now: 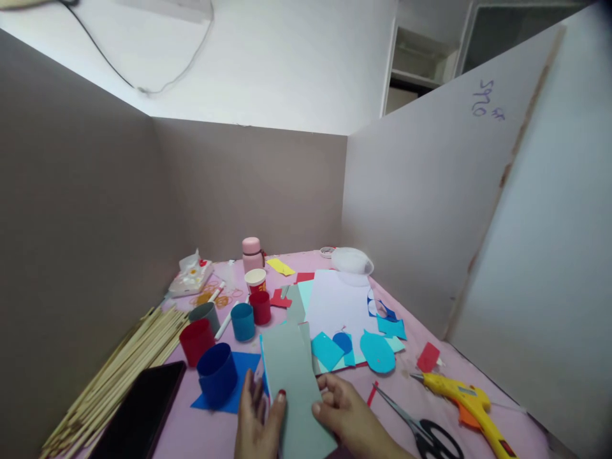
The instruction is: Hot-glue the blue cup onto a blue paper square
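Note:
A long strip of grey card is held in front of me, its near end running out of view at the bottom. My left hand grips its left edge, thumb on the face. My right hand pinches the right edge between thumb and curled fingers. A thin blue edge shows along the card's left side, perhaps another sheet behind it. Beside my left hand, a dark blue paper cylinder stands on a blue paper sheet. Black-handled scissors lie to the right of my right hand.
Thin wooden sticks and a phone lie at left. Red, teal and grey paper cylinders stand behind. A yellow glue gun rests at right. Paper offcuts surround a white sheet. Partition walls enclose the table.

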{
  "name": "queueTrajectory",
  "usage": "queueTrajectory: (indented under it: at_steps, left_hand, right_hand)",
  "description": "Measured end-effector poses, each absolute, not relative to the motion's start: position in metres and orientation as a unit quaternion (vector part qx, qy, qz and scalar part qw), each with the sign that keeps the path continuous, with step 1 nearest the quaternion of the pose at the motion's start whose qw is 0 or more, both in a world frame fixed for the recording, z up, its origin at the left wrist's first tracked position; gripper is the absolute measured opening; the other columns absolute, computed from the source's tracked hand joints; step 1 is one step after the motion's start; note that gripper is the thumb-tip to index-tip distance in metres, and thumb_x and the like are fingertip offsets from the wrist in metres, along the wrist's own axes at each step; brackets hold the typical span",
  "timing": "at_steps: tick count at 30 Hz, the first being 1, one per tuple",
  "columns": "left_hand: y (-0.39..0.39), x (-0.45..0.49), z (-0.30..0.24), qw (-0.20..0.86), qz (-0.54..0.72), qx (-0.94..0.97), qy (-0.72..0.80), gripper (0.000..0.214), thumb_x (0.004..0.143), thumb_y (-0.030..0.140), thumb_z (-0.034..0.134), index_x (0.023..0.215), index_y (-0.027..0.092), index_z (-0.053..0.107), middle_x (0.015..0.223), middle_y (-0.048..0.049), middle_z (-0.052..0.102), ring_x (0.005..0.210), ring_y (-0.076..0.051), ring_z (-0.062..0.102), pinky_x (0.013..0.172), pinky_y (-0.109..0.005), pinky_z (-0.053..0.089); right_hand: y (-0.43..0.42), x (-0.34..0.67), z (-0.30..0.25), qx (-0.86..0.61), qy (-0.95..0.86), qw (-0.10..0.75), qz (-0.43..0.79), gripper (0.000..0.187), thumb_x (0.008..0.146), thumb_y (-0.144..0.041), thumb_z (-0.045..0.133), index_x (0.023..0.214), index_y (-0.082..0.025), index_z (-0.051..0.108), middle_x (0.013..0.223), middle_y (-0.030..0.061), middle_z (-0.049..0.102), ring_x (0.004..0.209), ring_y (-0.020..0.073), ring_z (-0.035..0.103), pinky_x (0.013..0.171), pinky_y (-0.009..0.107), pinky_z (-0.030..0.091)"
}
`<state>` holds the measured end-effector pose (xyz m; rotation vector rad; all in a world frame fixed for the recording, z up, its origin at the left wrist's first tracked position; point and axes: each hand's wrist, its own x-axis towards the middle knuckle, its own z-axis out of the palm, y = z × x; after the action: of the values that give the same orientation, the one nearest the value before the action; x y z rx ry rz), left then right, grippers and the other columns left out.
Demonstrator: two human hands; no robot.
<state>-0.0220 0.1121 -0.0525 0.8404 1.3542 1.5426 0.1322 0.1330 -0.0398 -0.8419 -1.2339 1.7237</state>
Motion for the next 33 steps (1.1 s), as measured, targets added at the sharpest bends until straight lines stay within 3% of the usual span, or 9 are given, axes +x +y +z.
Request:
queueTrajectory:
  at_steps: [3, 5, 7, 12, 17, 20, 23, 27, 33]
  left_hand:
    - [0.112, -0.020, -0.045, 0.469, 0.631, 0.311, 0.534, 0.102, 0.063, 0.060, 0.072, 0.143, 0.024, 0.019, 0.148, -0.0154, 0.037, 0.127, -0.035, 0.046, 0.096, -0.040, 0.047]
    - [0.110, -0.020, -0.041, 0.485, 0.612, 0.327, 0.533, 0.090, 0.060, 0.055, 0.077, 0.134, 0.022, 0.037, 0.127, -0.0125, 0.061, 0.114, -0.034, 0.058, 0.086, -0.037, 0.052]
    - [0.108, -0.022, -0.035, 0.501, 0.594, 0.345, 0.527, 0.079, 0.060, 0.049, 0.079, 0.127, 0.021, 0.046, 0.109, -0.0085, 0.070, 0.107, -0.033, 0.062, 0.084, -0.035, 0.053]
    - [0.099, -0.027, -0.009, 0.535, 0.566, 0.367, 0.509, 0.078, 0.065, 0.045, 0.078, 0.130, 0.024, 0.041, 0.097, -0.0041, 0.073, 0.081, -0.028, 0.070, 0.061, -0.032, 0.056]
    - [0.094, -0.035, 0.010, 0.608, 0.507, 0.375, 0.483, 0.075, 0.068, 0.045, 0.077, 0.129, 0.021, 0.040, 0.087, -0.0029, 0.074, 0.052, -0.017, 0.065, 0.047, -0.027, 0.052]
    - [0.093, -0.034, 0.010, 0.641, 0.483, 0.372, 0.467, 0.078, 0.066, 0.043, 0.080, 0.129, 0.019, 0.040, 0.091, -0.0061, 0.074, 0.053, -0.017, 0.066, 0.049, -0.029, 0.054]
    - [0.090, -0.029, 0.007, 0.652, 0.474, 0.371, 0.461, 0.077, 0.066, 0.041, 0.080, 0.129, 0.018, 0.041, 0.092, -0.0074, 0.074, 0.058, -0.020, 0.068, 0.053, -0.032, 0.055]
    - [0.085, -0.024, 0.005, 0.664, 0.460, 0.376, 0.455, 0.073, 0.066, 0.035, 0.081, 0.127, 0.018, 0.045, 0.091, -0.0070, 0.074, 0.057, -0.020, 0.067, 0.053, -0.032, 0.056]
    - [0.086, -0.023, 0.001, 0.667, 0.446, 0.353, 0.481, 0.082, 0.064, 0.035, 0.082, 0.132, 0.020, 0.039, 0.093, -0.0062, 0.075, 0.059, -0.023, 0.069, 0.054, -0.034, 0.056]
  right_hand:
    - [0.127, 0.136, -0.040, -0.315, -0.509, 0.391, 0.699, 0.055, 0.055, -0.060, 0.076, 0.081, -0.021, 0.048, 0.055, -0.0082, 0.052, 0.045, 0.0087, 0.046, 0.053, 0.024, 0.038]
    - [0.122, 0.138, -0.040, -0.315, -0.528, 0.369, 0.697, 0.053, 0.055, -0.057, 0.077, 0.078, -0.022, 0.046, 0.052, -0.0109, 0.046, 0.042, 0.0060, 0.038, 0.050, 0.021, 0.034]
    - [0.117, 0.140, -0.038, -0.328, -0.548, 0.355, 0.683, 0.049, 0.058, -0.055, 0.076, 0.077, -0.022, 0.045, 0.051, -0.0125, 0.040, 0.041, 0.0048, 0.032, 0.047, 0.020, 0.029]
    - [0.104, 0.171, -0.025, -0.401, -0.599, 0.348, 0.600, 0.041, 0.070, -0.059, 0.057, 0.081, -0.021, 0.047, 0.057, -0.0050, 0.053, 0.045, 0.0103, 0.046, 0.047, 0.023, 0.036]
    - [0.086, 0.229, -0.012, -0.534, -0.650, 0.331, 0.428, 0.022, 0.078, -0.034, 0.053, 0.090, -0.017, 0.058, 0.080, 0.0055, 0.063, 0.070, 0.0193, 0.056, 0.067, 0.033, 0.041]
    - [0.070, 0.243, -0.011, -0.562, -0.687, 0.267, 0.375, 0.049, 0.062, -0.025, 0.073, 0.109, -0.014, 0.063, 0.111, 0.0151, 0.063, 0.102, 0.0317, 0.054, 0.090, 0.044, 0.037]
    - [0.056, 0.236, -0.017, -0.549, -0.770, 0.155, 0.287, 0.076, 0.050, -0.032, 0.086, 0.119, -0.014, 0.060, 0.125, 0.0181, 0.057, 0.115, 0.0385, 0.049, 0.096, 0.048, 0.037]
    - [0.051, 0.220, -0.025, -0.538, -0.823, 0.082, 0.164, 0.050, 0.066, -0.037, 0.079, 0.108, -0.013, 0.064, 0.111, 0.0143, 0.064, 0.100, 0.0330, 0.058, 0.085, 0.042, 0.047]
    - [0.065, 0.212, -0.050, -0.523, -0.848, 0.069, 0.052, 0.016, 0.078, -0.010, 0.065, 0.093, -0.011, 0.067, 0.096, 0.0142, 0.070, 0.087, 0.0312, 0.064, 0.069, 0.038, 0.050]
